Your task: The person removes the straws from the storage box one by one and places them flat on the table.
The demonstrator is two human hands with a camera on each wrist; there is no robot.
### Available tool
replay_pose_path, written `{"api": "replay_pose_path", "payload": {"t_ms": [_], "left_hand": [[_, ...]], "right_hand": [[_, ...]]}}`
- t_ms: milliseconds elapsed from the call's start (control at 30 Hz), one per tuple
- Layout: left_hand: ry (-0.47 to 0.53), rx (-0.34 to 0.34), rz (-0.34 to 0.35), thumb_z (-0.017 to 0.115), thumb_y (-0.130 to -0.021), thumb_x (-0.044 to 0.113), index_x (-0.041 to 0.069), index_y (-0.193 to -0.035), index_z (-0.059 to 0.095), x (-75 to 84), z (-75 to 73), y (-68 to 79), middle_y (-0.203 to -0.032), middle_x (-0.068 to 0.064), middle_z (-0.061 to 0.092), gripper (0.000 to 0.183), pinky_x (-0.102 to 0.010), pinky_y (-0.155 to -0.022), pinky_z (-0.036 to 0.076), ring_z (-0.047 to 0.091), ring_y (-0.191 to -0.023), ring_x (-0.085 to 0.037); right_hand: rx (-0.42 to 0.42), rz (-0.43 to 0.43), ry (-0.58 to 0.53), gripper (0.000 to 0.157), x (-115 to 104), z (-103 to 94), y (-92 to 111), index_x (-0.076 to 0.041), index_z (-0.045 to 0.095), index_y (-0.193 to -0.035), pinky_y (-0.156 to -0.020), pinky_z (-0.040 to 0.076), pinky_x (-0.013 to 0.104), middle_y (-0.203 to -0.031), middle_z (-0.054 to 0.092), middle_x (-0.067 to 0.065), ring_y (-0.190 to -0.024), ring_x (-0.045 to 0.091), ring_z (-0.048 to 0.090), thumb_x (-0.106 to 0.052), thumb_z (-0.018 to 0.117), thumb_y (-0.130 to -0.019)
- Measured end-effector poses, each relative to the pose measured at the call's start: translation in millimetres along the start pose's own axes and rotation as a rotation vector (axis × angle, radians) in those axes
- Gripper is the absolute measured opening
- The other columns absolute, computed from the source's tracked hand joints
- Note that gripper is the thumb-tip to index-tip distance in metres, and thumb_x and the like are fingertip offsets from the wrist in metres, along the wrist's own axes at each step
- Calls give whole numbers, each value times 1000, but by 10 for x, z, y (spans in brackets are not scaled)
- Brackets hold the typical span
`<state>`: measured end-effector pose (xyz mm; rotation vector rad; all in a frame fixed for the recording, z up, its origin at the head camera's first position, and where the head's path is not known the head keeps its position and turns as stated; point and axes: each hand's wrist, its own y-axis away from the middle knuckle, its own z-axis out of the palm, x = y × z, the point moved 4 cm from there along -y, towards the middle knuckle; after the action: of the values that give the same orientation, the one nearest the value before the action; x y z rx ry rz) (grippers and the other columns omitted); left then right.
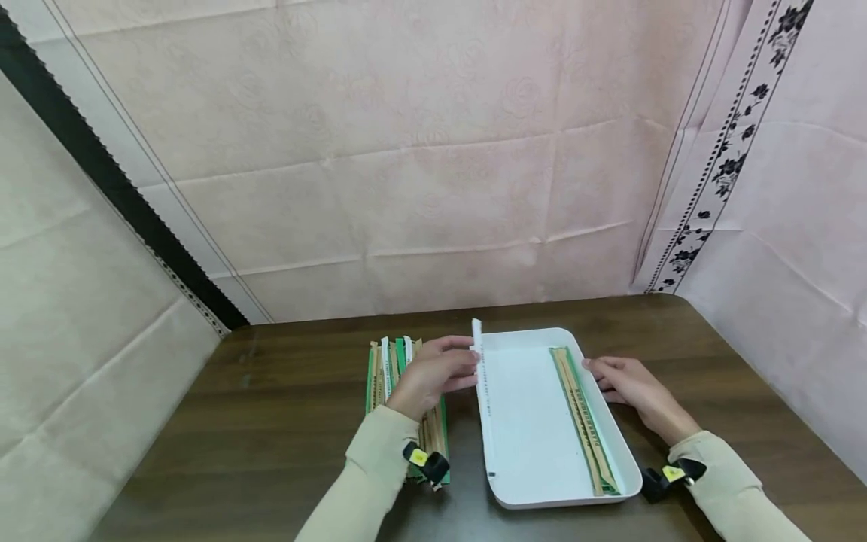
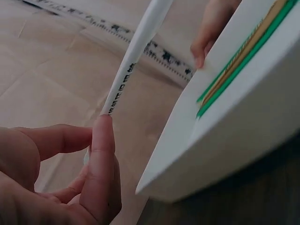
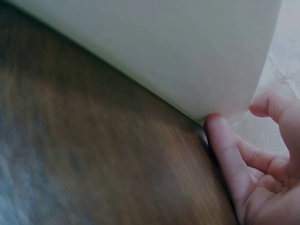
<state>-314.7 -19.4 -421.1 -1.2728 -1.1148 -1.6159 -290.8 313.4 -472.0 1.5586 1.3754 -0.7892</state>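
My left hand (image 1: 436, 374) pinches a slim white wrapper with dark printing (image 2: 123, 82), likely wrapped chopsticks, between thumb and fingers. In the head view it runs along the left side of a white tray (image 1: 521, 429). At the opposite long side, my right hand (image 1: 626, 384) grips the tray wall, thumb near the rim and a fingertip at the bottom edge in the right wrist view. Inside the tray, towards its right wall, lie brown and green chopstick packets (image 1: 581, 414) side by side, lengthwise.
Left of the tray, partly covered by my left hand and forearm, lies a bundle of green, brown and white packets (image 1: 376, 376). Everything rests on a dark wooden table (image 1: 271, 436). Pale cloth (image 1: 433, 188) hangs behind the table and along both sides.
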Motion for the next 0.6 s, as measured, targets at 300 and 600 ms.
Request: {"api": "replay_pose_path", "payload": {"t_ms": [300, 600], "left_hand": [[-51, 122, 23, 71, -100, 3, -3, -133, 64, 70, -681, 72, -103, -12, 71, 34, -26, -76, 63, 71, -83, -12], [-211, 259, -4, 73, -98, 4, -2, -128, 64, -53, -882, 18, -102, -17, 76, 32, -28, -68, 63, 70, -63, -10]], "right_hand": [[-15, 4, 15, 71, 1, 14, -7, 12, 50, -146, -85, 62, 29, -119, 71, 13, -100, 16, 67, -48, 58, -108], [-21, 16, 25, 72, 24, -16, -46, 12, 49, -147, -84, 62, 28, -116, 71, 10, -98, 15, 66, -49, 56, -109]]}}
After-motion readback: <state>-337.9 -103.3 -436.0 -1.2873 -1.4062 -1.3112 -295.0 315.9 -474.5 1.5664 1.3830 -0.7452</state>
